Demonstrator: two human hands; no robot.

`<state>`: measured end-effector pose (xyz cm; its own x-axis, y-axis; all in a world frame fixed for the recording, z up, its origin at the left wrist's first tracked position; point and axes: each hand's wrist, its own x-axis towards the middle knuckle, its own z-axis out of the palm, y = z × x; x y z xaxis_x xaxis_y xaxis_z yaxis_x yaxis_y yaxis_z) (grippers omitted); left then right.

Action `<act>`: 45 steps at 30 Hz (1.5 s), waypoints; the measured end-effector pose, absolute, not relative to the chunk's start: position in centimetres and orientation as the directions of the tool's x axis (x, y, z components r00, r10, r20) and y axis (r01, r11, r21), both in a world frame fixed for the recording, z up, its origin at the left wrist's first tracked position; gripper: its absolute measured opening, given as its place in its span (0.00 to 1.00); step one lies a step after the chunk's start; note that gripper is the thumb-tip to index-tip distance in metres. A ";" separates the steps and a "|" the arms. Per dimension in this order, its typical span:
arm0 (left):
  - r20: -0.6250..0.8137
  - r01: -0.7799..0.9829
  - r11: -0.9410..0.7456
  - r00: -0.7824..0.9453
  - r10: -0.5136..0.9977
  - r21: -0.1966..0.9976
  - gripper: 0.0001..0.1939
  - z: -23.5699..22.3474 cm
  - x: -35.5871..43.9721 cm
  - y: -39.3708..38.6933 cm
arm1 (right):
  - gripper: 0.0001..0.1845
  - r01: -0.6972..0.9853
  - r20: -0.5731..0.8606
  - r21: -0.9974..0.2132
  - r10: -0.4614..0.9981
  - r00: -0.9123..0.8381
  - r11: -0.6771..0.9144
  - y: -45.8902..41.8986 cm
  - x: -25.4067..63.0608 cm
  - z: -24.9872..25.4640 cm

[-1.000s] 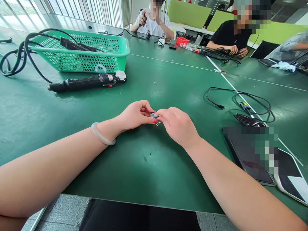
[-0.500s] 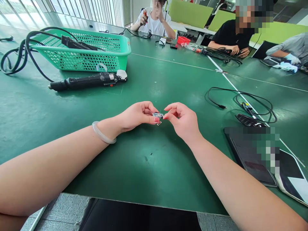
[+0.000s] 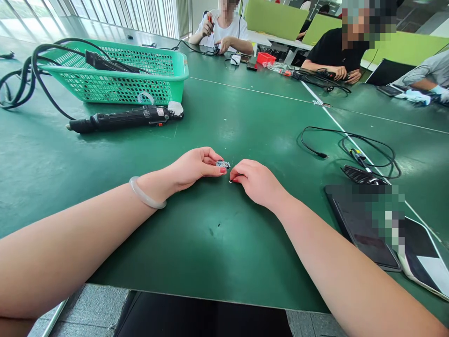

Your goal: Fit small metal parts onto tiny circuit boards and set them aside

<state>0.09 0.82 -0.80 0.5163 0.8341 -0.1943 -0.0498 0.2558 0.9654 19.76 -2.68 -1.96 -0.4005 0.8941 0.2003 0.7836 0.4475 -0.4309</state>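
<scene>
My left hand (image 3: 201,164) pinches a small silvery piece like a circuit board (image 3: 223,164) between thumb and fingers, just above the green table (image 3: 196,243). To the right of it, my right hand (image 3: 257,180) has its thumb and fingertips closed on the edge of a tiny shiny metal piece (image 3: 230,181). Most of that piece is covered by the fingertips, and I cannot tell whether it still touches the table. The two hands are a short gap apart.
A green plastic basket (image 3: 115,89) with cables stands at the left, a black electric screwdriver (image 3: 122,119) before it. At the right lie a coiled black cable (image 3: 351,135), a black tablet-like device (image 3: 365,234) and a dark flat item (image 3: 424,248). Several people sit across the table.
My right hand has left the board and come down to the small metal piece, closing its fingertips on it. My left hand, still holding the board, has shifted slightly left.
</scene>
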 end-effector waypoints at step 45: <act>-0.187 0.106 0.153 0.557 0.810 0.982 0.16 -0.6 0.4 0.5 | 0.08 0.808 0.504 -0.349 0.822 -0.266 0.475 -5.0 17.9 -0.4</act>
